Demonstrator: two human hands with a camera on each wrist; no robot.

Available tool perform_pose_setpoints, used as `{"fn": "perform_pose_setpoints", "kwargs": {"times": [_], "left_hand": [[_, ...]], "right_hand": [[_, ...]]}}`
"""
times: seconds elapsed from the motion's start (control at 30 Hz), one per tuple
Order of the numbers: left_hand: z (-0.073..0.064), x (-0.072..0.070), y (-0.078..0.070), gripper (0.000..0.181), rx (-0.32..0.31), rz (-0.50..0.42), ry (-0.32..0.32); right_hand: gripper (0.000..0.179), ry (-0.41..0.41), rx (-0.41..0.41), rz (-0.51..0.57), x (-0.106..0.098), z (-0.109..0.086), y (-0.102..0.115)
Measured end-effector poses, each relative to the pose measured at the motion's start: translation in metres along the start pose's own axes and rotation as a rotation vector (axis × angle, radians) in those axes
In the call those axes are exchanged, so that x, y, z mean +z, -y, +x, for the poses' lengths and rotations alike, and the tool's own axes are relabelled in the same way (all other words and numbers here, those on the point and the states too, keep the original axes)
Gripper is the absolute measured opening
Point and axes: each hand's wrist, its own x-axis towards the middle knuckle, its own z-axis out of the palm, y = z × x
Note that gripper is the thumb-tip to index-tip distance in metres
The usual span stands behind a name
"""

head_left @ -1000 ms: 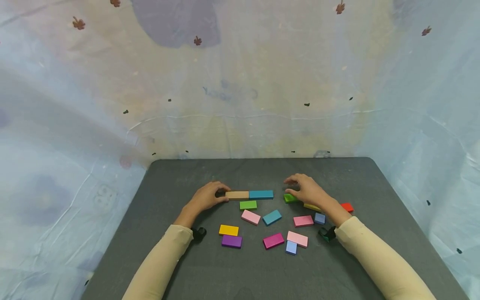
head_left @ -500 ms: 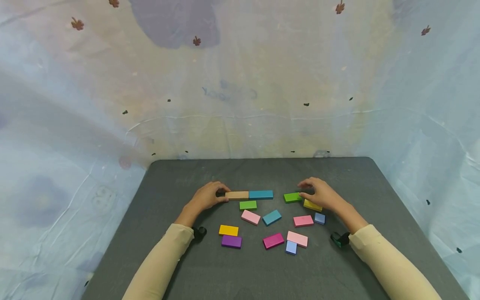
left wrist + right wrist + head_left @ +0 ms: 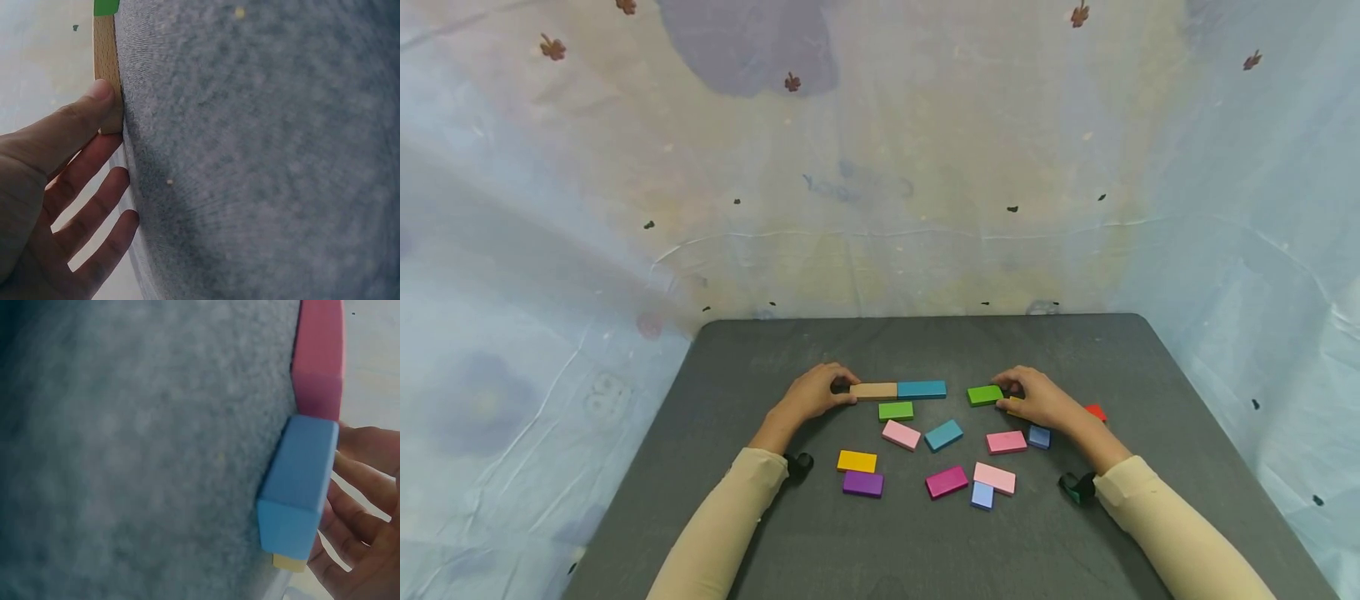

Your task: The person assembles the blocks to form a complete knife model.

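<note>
My left hand [image 3: 812,392] holds the left end of a tan wooden block [image 3: 875,391], which lies end to end with a teal block [image 3: 922,390]. In the left wrist view, the thumb and index finger pinch that block [image 3: 106,53] while the other fingers spread loosely. At the right, my right hand [image 3: 1037,398] has its thumb and fingertips at opposite edges of a bright green block's [image 3: 983,396] right end. It partly covers a yellow block. A small light blue block [image 3: 299,469] and a pink block [image 3: 320,353] hide part of this hand in the right wrist view.
Nearer on the dark table [image 3: 880,550] lie a smaller green block [image 3: 896,411], a pale pink one [image 3: 901,435], a teal one [image 3: 943,436], and an orange-yellow one [image 3: 857,461] beside a purple one [image 3: 862,484]. A red block [image 3: 1096,412] shows beyond the right wrist.
My right hand has pulled back rightward from over the bright green block, then closed in on its right end. My left hand has stayed at the tan block.
</note>
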Motion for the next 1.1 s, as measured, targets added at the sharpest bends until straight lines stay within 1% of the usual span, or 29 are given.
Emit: {"fn": "perform_pose_setpoints", "kwargs": {"times": [0.37,0.53,0.67,0.9,1.1], "left_hand": [[0.0,0.0,0.001,0.034,-0.013,-0.013,0.0],[-0.001,-0.002,-0.002,0.032,-0.014,-0.032,0.0],[-0.001,-0.002,-0.001,0.032,-0.012,-0.026,0.001],[-0.001,-0.003,-0.002,0.032,-0.002,-0.028,0.008],[0.0,-0.001,-0.001,0.032,-0.01,-0.022,0.011]], "right_hand": [[0.033,-0.008,0.007,0.009,0.006,0.009,0.003],[0.031,-0.019,-0.013,-0.002,0.007,0.012,0.004],[0.032,-0.022,-0.021,-0.013,0.006,0.016,0.008],[0.033,-0.017,0.022,-0.024,0.008,0.024,0.013],[0.035,-0.007,0.065,-0.021,0.011,0.029,0.017]]}}
